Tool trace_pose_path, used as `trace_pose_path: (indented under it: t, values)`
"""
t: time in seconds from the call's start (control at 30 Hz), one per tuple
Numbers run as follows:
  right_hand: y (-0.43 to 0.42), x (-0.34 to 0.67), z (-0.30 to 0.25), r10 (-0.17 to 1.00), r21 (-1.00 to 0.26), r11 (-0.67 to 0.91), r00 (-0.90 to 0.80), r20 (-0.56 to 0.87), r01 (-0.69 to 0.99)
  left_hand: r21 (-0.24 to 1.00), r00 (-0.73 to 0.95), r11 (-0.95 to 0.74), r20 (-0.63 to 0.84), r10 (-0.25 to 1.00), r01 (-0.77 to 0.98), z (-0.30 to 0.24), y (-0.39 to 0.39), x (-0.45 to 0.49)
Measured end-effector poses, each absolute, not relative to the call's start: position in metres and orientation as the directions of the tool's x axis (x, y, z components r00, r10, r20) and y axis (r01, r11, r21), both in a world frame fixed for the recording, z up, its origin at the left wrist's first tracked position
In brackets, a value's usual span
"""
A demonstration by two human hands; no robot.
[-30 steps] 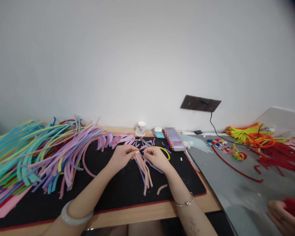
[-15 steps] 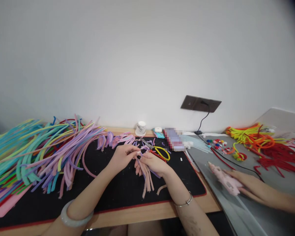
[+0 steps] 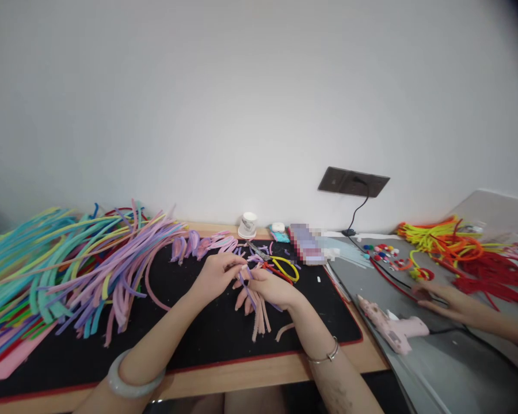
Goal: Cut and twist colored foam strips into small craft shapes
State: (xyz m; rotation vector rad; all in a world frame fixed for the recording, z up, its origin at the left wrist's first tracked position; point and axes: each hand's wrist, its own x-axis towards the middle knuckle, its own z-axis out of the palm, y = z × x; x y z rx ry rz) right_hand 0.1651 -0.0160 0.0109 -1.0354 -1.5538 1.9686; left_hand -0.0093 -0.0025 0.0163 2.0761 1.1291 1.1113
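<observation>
Fuzzy peach-and-purple chenille stems (image 3: 260, 316): bunched, lower ends splayed
Left hand (image 3: 218, 273): pinching their top
Right hand (image 3: 273, 287): grasping them

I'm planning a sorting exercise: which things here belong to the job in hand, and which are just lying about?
Likely the job's:
fuzzy stems in the left hand and right hand
coloured stem pile
yellow-handled tool
black mat

Seemingly just lying about:
white cup
small white case
</observation>
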Motion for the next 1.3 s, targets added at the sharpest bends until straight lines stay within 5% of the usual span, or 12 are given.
trace_pose_path:
  t: [0.47, 0.97, 1.17, 1.3]
  values:
    - [-0.017, 0.166, 0.015, 0.772, -0.945, -0.292, -0.546, -0.325, 0.149, 0.759, 0.259, -0.496, 0.424, 0.868, 0.421, 0.005, 0.005, -0.012]
    - [-0.017, 0.171, 0.019, 0.703, -0.914, -0.359, -0.591, -0.397, 0.187, 0.716, 0.100, -0.550, 0.567, 0.818, 0.430, 0.008, 0.001, -0.012]
    - [-0.015, 0.172, 0.015, 0.691, -0.931, -0.360, -0.654, -0.309, 0.060, 0.897, 0.068, -0.381, 0.376, 0.924, 0.225, 0.006, 0.005, -0.011]
    - [-0.014, 0.171, 0.014, 0.669, -0.935, -0.354, -0.692, -0.270, 0.022, 0.952, 0.264, -0.292, 0.260, 0.929, 0.089, 0.008, 0.003, -0.005]
